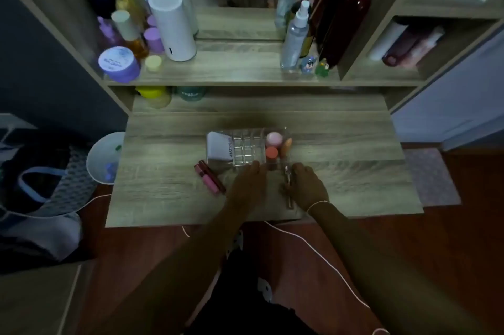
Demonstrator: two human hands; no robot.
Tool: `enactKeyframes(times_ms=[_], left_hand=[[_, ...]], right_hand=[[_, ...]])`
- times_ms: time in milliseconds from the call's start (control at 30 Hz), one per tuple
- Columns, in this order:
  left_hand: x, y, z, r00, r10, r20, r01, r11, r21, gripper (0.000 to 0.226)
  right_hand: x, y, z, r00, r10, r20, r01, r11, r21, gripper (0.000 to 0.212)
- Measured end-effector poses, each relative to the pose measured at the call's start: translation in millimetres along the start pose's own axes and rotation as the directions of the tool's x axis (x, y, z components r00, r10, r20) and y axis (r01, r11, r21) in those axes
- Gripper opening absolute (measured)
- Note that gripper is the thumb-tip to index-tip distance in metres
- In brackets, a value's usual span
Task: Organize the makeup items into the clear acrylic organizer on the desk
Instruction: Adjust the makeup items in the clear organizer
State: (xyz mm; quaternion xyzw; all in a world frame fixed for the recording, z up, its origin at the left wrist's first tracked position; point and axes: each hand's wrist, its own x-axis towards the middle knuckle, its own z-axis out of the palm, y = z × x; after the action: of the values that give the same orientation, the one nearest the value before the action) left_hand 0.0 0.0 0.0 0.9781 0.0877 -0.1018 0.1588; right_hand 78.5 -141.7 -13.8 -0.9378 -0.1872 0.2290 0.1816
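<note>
Nearest the camera, two bare forearms reach forward over a wooden desk (341, 171), with a thin white cord trailing across the floor beneath them. The right hand (309, 186) rests on the desk near its front edge, its fingers curled around a slim metallic tool (288, 187) that lies lengthwise under the palm; the picture is too dim to name the tool. The left hand (249, 180) stretches with fingers extended to the front edge of the clear organizer (246, 150), touching or almost touching it; whether it grasps anything I cannot tell. To the left of that hand, two pink and dark red tubes (209, 180) lie side by side on the desk, just outside the organizer. The organizer stands in the middle of the desk. Its left section holds a white box (218, 147), the small grid cells in the centre look unfilled, and its right section holds a round pink item (274, 138), an orange-capped item (271, 152) and an orange stick (286, 146). Beyond, a raised shelf (231, 72) carries a purple jar (117, 64), a tall white cylinder (173, 26) and several bottles on the left, a clear spray bottle (296, 37) and two small figurines on the right, with a mirror behind.
</note>
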Motion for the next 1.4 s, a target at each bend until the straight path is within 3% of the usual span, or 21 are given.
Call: enactKeyframes(times_ms=[233,367,567,667,800,933,1067,1133,1267,1400], left_hand=[[8,-3,9,0.989,0.093,-0.115,-0.075,0.986,0.152,0.025],[10,-5,6,0.987,0.113,-0.115,-0.091,0.979,0.181,0.026],[17,-14,-8,0.985,0.09,-0.146,-0.117,0.975,-0.189,0.049],[12,-29,-31,0.952,0.052,-0.3,-0.171,0.907,-0.385,0.045],[17,-56,-69,0.907,-0.051,-0.419,-0.187,0.841,-0.508,0.037],[31,-75,-91,0.888,-0.108,-0.447,-0.179,0.814,-0.552,0.028],[42,-85,-98,0.876,-0.088,-0.475,-0.219,0.804,-0.552,0.017],[46,-88,-96,0.883,-0.058,-0.466,-0.227,0.817,-0.53,0.018],[50,-92,-87,0.912,-0.034,-0.408,-0.204,0.827,-0.525,0.02],[53,-95,-79,0.931,-0.026,-0.364,-0.176,0.842,-0.511,0.018]], right_hand=[[3,-10,2,0.998,0.056,-0.035,-0.053,0.996,0.077,0.043],[3,-8,0,0.999,0.05,-0.018,-0.048,0.995,0.091,0.048],[-2,-13,-9,0.997,-0.046,-0.063,0.054,0.99,0.128,0.051],[-4,-31,-15,0.991,-0.11,-0.07,0.12,0.979,0.167,0.053],[5,-64,-20,0.987,-0.147,-0.068,0.159,0.961,0.228,0.067],[23,-99,-31,0.966,-0.184,-0.179,0.236,0.914,0.331,0.051],[45,-119,-41,0.944,-0.144,-0.297,0.262,0.875,0.407,0.06],[53,-123,-43,0.932,-0.135,-0.336,0.267,0.882,0.387,0.052],[65,-124,-37,0.931,-0.175,-0.319,0.284,0.898,0.336,0.029],[72,-120,-28,0.928,-0.226,-0.295,0.31,0.907,0.283,0.028]])
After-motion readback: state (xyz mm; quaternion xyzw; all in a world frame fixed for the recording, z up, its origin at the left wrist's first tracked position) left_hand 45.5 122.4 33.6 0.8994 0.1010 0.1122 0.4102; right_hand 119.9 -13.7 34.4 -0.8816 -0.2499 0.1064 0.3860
